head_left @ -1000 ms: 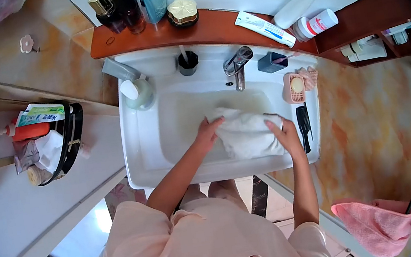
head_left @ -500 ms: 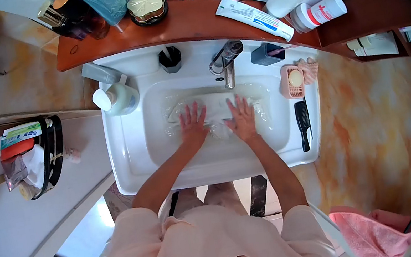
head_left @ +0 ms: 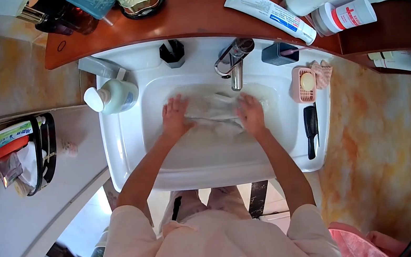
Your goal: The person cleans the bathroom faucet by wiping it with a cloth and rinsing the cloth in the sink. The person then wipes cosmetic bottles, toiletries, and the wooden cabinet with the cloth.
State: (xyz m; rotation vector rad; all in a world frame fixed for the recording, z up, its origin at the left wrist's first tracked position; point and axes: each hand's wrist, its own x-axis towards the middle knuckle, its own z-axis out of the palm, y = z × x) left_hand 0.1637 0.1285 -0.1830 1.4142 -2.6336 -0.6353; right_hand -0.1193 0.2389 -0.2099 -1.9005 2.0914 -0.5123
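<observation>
A white cloth (head_left: 212, 107) lies soaked in the water of the white sink (head_left: 129, 134), its folds spread between my hands. My left hand (head_left: 175, 117) is at the cloth's left side, fingers stretched out and a little apart. At the right end of the cloth is my right hand (head_left: 251, 112), fingers apart and slightly bent, touching or just over the fabric. Neither hand has closed round the cloth. The chrome faucet (head_left: 235, 65) stands behind it, near my right hand.
Left of the basin stands a pump bottle (head_left: 118, 96). On the right rim are a pink soap dish (head_left: 304, 85) and a black comb (head_left: 311, 131). Dark cups (head_left: 172, 54) sit behind the basin. A wooden shelf (head_left: 189, 19) with toiletries overhangs the back.
My hands have moved apart, the left one to the left and the right one slightly to the right. The cloth has shifted in the water, and the camera view has moved a little.
</observation>
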